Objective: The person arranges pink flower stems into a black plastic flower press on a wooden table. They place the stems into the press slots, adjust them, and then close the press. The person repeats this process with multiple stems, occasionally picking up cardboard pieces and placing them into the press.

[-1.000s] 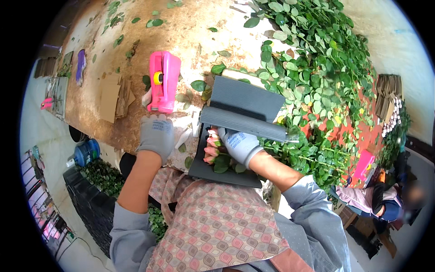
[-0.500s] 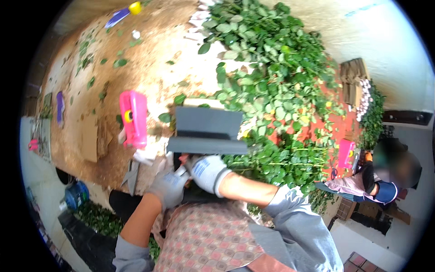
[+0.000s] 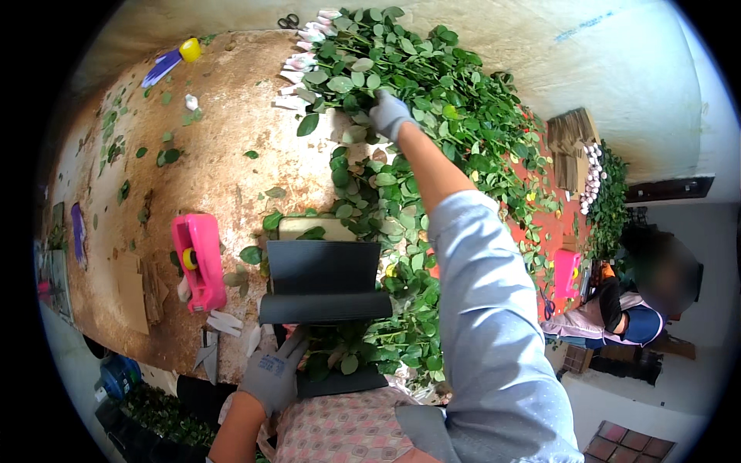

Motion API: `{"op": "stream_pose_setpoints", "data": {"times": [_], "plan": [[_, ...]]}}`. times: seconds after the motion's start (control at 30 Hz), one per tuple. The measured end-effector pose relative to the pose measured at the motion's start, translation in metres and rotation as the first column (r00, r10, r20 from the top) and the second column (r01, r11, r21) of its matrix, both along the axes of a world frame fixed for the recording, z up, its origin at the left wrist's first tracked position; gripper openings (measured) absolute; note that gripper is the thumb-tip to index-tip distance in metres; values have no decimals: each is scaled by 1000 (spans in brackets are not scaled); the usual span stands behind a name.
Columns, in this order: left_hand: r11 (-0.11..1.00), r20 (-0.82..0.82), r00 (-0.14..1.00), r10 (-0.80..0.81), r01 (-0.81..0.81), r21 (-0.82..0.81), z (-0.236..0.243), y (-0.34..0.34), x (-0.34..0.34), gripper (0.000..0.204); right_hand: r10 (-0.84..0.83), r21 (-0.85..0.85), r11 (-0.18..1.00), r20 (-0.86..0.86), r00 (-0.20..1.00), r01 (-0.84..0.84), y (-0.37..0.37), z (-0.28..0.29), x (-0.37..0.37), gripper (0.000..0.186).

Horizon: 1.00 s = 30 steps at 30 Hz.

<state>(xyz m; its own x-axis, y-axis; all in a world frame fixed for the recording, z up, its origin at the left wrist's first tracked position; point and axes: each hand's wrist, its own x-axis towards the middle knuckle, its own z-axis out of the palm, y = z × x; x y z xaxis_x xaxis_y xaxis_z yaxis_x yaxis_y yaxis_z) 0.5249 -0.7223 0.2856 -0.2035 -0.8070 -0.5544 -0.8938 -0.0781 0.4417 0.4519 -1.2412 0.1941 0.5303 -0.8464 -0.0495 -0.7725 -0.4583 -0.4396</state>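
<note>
My left hand (image 3: pixel 270 378), in a grey glove, lies at the near side of a black ribbed stand (image 3: pixel 326 307). Its fingers are stretched out and touch leafy stems (image 3: pixel 347 343) there. My right hand (image 3: pixel 391 117), gloved too, reaches far forward into a large pile of leafy rose stems (image 3: pixel 432 92); leaves hide its fingertips, so its grip is unclear. Pale pink-white rose heads (image 3: pixel 302 62) stick out at the pile's left end. Left of the stand is a pink tape dispenser (image 3: pixel 202 266) with yellow tape.
Grey shears (image 3: pixel 207 356) lie at the table's near edge. Flat cardboard pieces (image 3: pixel 133 293) are at left. A purple thing with a yellow roll (image 3: pixel 190 51) and scissors (image 3: pixel 289 21) lie at the back. At right, another person (image 3: pixel 617 309) stands by a second pink dispenser (image 3: pixel 566 273).
My right hand has left the near side of the stand and reached forward to the far stem pile. My left hand stays near the stand, its fingers now stretched out. The view has shifted.
</note>
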Motion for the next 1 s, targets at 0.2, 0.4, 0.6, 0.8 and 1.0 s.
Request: {"op": "stream_pose_setpoints", "data": {"times": [0.2,0.4,0.6,0.8,1.0], "plan": [[999,-41,998,46,-46,8,-7,1,-3,64,29,-42,998,-462,886,-55,36,-34,30,52],[999,-64,997,45,-45,4,-1,-1,-2,59,193,-371,824,-527,828,-429,68,10,-4,26],[992,-46,999,11,-17,-129,-6,7,-3,56,398,-831,554,212,893,-49,35,195,-79,22],[989,-143,983,117,-129,-72,-36,25,-2,59,422,-482,876,768,481,1,78,368,-135,16],[987,-98,994,52,-66,-144,-29,24,-5,54,580,-645,688,213,786,-333,166,372,-141,35]]}}
